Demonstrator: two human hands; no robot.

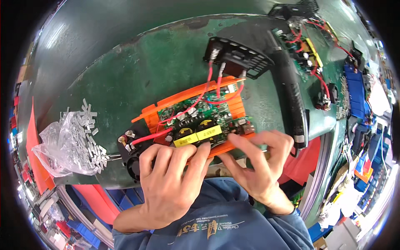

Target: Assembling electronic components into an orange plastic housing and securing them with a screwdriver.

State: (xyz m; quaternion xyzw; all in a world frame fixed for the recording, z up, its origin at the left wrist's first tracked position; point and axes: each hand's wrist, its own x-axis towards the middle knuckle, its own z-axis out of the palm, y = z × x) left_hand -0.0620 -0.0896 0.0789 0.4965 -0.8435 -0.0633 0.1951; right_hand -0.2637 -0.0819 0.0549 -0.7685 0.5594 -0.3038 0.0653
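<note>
An orange open housing [146,111] lies before me on the bench, with a green circuit board [196,110] inside. Two yellow-taped transformers [198,136] sit along the board's near side. My left hand [171,183] is closed over the housing's near edge, its index fingertip beside the transformers and its thumb hidden. Across the near wall, my right hand [260,166] has its index finger on the board's edge and its thumb below; the other fingers curl in the air. Red wires run from the board to a black slotted end panel [237,57] beyond, and to a black fan panel [135,152] at left.
At left, a clear plastic bag [66,146] spills several small grey pieces. A black bar-shaped tool [291,96] lies to the right. Past it is another wired circuit board [306,54]. Blue bins [355,89] stand at the far right. The green bench's near edge runs along my body.
</note>
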